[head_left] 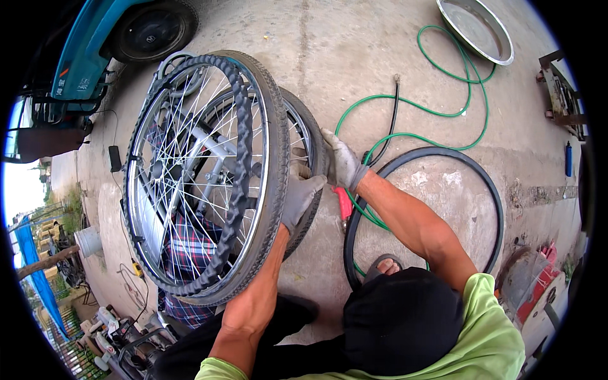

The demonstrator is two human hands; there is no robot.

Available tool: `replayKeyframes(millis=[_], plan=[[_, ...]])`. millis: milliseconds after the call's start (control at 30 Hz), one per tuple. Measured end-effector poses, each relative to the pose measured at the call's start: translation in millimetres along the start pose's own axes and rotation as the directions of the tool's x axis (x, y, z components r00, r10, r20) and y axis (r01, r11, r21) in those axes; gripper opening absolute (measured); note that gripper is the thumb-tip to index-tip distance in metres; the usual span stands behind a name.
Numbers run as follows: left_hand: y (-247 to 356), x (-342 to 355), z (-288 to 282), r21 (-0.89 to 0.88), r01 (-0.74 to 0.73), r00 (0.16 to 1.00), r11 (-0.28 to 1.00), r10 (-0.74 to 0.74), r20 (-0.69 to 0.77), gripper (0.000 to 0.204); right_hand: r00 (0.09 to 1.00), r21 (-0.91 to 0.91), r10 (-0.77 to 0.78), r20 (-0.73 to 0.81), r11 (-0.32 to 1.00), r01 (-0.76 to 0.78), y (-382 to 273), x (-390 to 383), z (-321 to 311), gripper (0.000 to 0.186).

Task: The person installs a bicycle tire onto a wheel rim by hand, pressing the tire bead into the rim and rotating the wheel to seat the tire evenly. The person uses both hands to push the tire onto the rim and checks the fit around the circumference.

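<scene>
A wheelchair [209,142] lies tipped on its side, its grey frame and dark plaid fabric [190,237] showing through the spokes. The nearer large wheel [277,126] has a knobby black tyre and a wavy black push rim [242,145]. Behind it stands the second wheel [310,123], partly hidden. My left hand [301,195], in a grey glove, reaches between the wheels and is closed on the second wheel's tyre, some fingers hidden. My right hand [344,159], gloved too, grips that same tyre from its outer side, close to my left hand.
A loose black tyre [497,196] lies on the concrete at right, with a green hose [484,120] winding past it. Behind are a metal basin [505,38] and a blue vehicle [85,50]. A machine [538,285] stands right; tools [117,339] lie lower left. My sandaled foot [384,266] is nearby.
</scene>
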State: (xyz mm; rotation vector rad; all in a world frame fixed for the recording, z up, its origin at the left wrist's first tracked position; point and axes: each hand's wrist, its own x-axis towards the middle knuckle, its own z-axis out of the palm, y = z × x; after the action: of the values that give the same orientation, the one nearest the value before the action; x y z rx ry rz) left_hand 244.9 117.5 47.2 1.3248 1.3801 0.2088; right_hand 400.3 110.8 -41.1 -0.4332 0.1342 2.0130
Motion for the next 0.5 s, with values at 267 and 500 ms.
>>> replayKeyframes(millis=[267,500], plan=[[38.4,-17.8,-6.1,-0.198,0.189,0.981,0.962,-0.177,0.079,0.033,0.998,0.084,0.002,0.07,0.996,-0.008,8.6,0.3,-6.2,0.066],[6.3,0.5,-20.8,-0.325,0.244,0.959,0.914,-0.176,0.223,0.028,0.993,0.0,0.049,-0.105,0.999,-0.05,12.3,11.8,-5.8,0.055]])
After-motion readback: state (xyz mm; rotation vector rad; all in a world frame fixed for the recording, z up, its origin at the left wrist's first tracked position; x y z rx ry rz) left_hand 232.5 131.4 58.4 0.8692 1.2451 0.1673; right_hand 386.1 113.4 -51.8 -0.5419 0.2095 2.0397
